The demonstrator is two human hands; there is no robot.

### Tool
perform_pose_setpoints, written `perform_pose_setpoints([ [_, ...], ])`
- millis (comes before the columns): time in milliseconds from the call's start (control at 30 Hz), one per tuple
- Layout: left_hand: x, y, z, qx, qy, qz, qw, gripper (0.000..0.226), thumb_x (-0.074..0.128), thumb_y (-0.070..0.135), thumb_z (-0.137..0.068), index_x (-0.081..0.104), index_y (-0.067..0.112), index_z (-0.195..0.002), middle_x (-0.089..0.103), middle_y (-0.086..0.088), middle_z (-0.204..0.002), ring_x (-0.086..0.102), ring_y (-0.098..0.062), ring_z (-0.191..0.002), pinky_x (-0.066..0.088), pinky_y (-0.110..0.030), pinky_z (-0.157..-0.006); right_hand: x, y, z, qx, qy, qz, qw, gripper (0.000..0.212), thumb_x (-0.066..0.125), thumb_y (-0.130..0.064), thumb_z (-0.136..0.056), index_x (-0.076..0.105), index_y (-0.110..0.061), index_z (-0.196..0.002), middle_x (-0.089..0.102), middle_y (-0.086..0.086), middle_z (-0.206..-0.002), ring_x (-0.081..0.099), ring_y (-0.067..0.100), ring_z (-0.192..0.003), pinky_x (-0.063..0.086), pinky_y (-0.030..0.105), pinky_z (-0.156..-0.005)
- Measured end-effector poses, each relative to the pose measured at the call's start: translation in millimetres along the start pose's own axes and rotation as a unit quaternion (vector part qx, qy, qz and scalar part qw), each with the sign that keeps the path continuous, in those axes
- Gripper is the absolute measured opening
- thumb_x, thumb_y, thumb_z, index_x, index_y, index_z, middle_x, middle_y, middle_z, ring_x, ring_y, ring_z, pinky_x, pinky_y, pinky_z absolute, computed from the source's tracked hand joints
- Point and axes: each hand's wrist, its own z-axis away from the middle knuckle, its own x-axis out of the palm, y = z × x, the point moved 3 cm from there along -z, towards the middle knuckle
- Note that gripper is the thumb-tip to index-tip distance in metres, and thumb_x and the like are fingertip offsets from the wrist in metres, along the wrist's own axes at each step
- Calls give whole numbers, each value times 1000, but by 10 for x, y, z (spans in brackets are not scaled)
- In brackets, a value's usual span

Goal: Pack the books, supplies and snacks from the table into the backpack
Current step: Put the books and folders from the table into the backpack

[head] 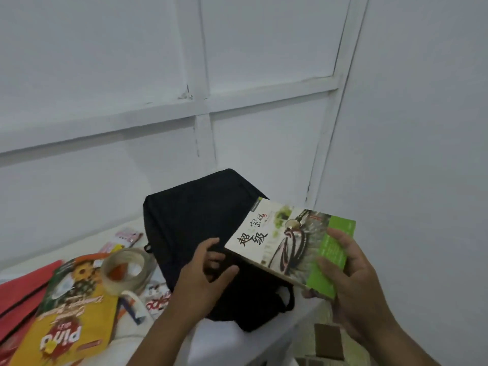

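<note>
A black backpack [192,220] lies on the white table [232,339] against the wall. My right hand [351,281] grips a paperback book [280,241] with a white and green cover, held tilted over the backpack's right side. My left hand [203,273] hovers over the backpack's near end with its fingers loosely curled, holding nothing; its fingertips are close to the book's left corner. A yellow snack bag [71,320], a roll of clear tape [129,268] and a glue stick [132,302] lie left of the backpack.
A red folder [21,291] lies at the far left edge. Small pink packets [126,236] and a printed wrapper [158,299] sit beside the backpack. White panelled walls close in behind and on the right. The table's right edge drops to a tiled floor [324,342].
</note>
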Motion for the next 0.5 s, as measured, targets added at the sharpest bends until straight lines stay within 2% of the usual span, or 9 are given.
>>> perform_pose_setpoints([
  [67,295,-67,-35,-7,-79,-117,990,71,81,50,-74,38,57,-129,58,26,-112,53,3,-107,44,-21,-89,-325,-1,-65,9,21,-11,1000,45,68,-10,-84,67,-42,-115,69,7,-111,69,41,-84,58,61,-67],
  [100,393,-95,-60,10,-90,-169,982,64,79,53,-73,42,59,-125,56,30,-111,50,2,-107,44,-23,-91,-442,-8,-81,14,30,-12,999,45,67,-8,-84,67,-42,-114,70,7,-111,69,43,-88,57,62,-70],
  [133,458,-94,-93,35,-82,-198,976,49,77,52,-76,50,59,-115,58,31,-107,51,2,-105,46,-27,-92,-546,-6,-96,18,39,-13,999,46,66,-5,-86,67,-41,-114,72,6,-109,69,44,-91,56,65,-74],
  [200,484,-68,-156,66,-35,-174,982,18,75,38,-85,65,50,-94,67,28,-93,60,3,-92,51,-31,-88,-703,30,-113,28,60,-25,998,47,62,0,-88,67,-36,-116,75,2,-106,68,45,-97,52,71,-82],
  [267,407,-55,-268,61,41,-128,989,15,74,24,-88,72,36,-95,71,22,-89,64,5,-84,53,-29,-85,-785,72,-114,35,70,-41,996,45,64,-3,-84,67,-33,-117,75,1,-106,69,42,-96,51,69,-84],
  [300,343,-20,-334,61,81,-125,987,19,74,18,-88,70,30,-101,71,17,-91,64,3,-85,53,-29,-84,-802,95,-118,39,70,-48,996,46,65,-4,-81,67,-32,-117,75,2,-106,70,39,-92,54,66,-80],
  [367,199,50,-496,90,132,-148,976,27,69,7,-89,61,24,-108,68,7,-94,64,-8,-86,48,-27,-78,-801,143,-122,44,66,-57,995,46,63,3,-84,67,-30,-116,76,3,-102,72,35,-81,60,54,-63],
  [433,67,103,-693,143,147,-187,961,25,62,-3,-90,62,20,-100,64,4,-95,62,-14,-86,48,-31,-78,-766,188,-110,54,58,-59,995,46,58,10,-88,67,-28,-112,77,4,-94,73,33,-70,59,45,-49],
  [500,-23,104,-873,172,123,-223,952,28,59,-7,-89,69,19,-90,59,3,-95,59,-14,-84,52,-38,-79,-701,221,-98,57,45,-51,996,48,58,11,-88,68,-31,-109,76,7,-92,72,37,-66,57,48,-48],
])
